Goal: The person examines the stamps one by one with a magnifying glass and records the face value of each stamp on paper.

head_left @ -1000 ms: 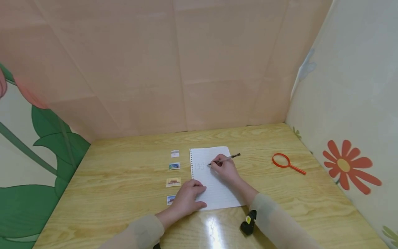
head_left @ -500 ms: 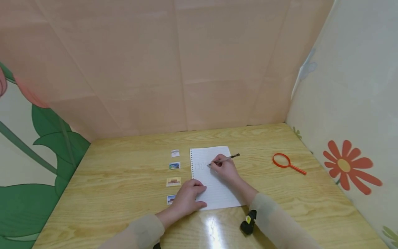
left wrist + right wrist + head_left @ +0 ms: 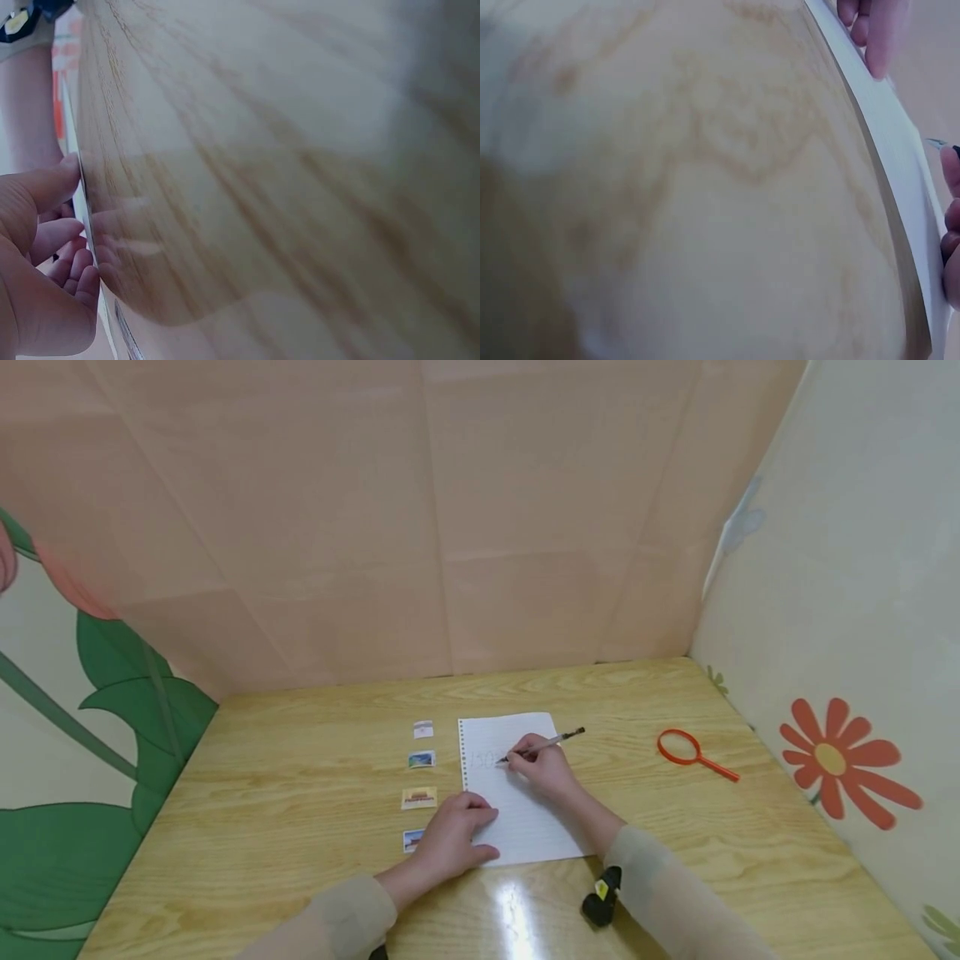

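Observation:
A lined sheet of paper (image 3: pixel 525 831) with punched holes lies on the table, bearing large faint digits (image 3: pixel 482 760) near its top left. Between thumb and fingers, my right hand (image 3: pixel 546 768) pinches a pen (image 3: pixel 555 741), its point at the paper just right of the digits. In the right wrist view the pen tip (image 3: pixel 936 143) shows close over the sheet. My left hand (image 3: pixel 453 833) rests on the sheet's lower left edge, fingers relaxed and thumb apart. It partly covers the nearest of several small picture cards (image 3: pixel 412 840); the left wrist view shows its fingers (image 3: pixel 52 184) at the paper's edge.
Other picture cards (image 3: pixel 418 798) stand in a column left of the sheet. A red magnifying glass (image 3: pixel 699 760) lies to the right on the wooden table (image 3: pixel 300 777). A pinkish sheet (image 3: pixel 525 527) hangs behind, and a flower-patterned wall (image 3: pixel 847 610) borders the right side.
The pen's tip has shifted slightly left and down, with its far end tilting outward to the right. Fresh marks show beside the digits. My left hand stays in place.

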Action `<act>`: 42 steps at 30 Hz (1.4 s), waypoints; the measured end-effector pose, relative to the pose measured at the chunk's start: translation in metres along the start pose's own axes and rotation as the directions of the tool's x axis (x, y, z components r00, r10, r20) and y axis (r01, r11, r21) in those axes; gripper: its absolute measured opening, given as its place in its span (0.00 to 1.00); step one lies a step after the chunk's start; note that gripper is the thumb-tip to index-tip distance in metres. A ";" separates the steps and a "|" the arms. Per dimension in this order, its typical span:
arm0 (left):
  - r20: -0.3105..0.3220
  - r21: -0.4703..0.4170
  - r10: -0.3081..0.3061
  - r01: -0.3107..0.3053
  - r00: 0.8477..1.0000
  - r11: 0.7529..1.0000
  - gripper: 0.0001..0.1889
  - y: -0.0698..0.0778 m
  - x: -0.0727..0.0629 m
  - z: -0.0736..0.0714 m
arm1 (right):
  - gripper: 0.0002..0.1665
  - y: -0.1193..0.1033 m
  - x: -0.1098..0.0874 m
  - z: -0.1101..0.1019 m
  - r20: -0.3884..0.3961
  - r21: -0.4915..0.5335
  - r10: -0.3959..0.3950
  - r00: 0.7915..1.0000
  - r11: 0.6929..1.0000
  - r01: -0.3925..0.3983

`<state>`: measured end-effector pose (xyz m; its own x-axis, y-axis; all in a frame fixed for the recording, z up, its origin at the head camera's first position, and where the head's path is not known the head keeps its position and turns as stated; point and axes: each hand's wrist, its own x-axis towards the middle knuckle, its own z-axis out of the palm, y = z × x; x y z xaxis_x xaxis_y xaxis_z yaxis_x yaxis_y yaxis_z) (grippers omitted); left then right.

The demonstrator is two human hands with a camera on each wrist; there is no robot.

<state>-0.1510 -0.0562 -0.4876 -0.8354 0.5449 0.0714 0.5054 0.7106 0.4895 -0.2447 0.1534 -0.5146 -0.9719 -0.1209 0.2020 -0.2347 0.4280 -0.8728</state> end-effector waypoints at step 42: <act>-0.010 0.000 -0.009 0.009 1.000 1.000 0.29 0.001 -0.001 0.000 | 0.13 -0.002 -0.026 -0.079 0.037 -0.022 -0.257 0.966 0.966 0.258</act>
<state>-0.1495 -0.0557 -0.4871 -0.8419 0.5343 0.0757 0.4980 0.7153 0.4903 -0.2203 0.2260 -0.4833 -0.8774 -0.2598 0.4033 -0.4780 0.4018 -0.7811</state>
